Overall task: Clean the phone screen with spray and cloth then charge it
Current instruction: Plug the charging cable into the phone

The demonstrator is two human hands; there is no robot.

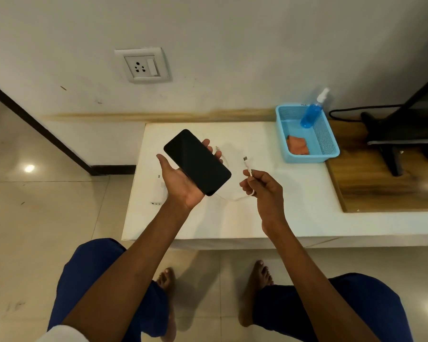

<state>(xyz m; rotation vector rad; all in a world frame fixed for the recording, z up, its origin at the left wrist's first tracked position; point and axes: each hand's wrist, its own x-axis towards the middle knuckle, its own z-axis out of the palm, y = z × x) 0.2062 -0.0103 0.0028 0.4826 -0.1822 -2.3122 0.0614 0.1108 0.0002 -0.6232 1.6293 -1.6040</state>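
Note:
A black phone (197, 161) with a dark screen lies face up in my left hand (181, 183), held above the white counter (294, 193). My right hand (263, 186) pinches a white charging cable (248, 166) just below its plug, which points up and sits apart from the phone, to its right. The cable trails down under the phone toward a white adapter (156, 202) at the counter's left edge. A blue spray bottle (311, 114) and an orange cloth (298, 145) rest in a light blue basket (329, 144) at the back right.
A white wall socket with a switch (142, 65) is on the wall above the counter's left end. A black TV stand (391, 144) with a black cord stands on the wooden surface to the right. My knees and bare feet are below, on tiled floor.

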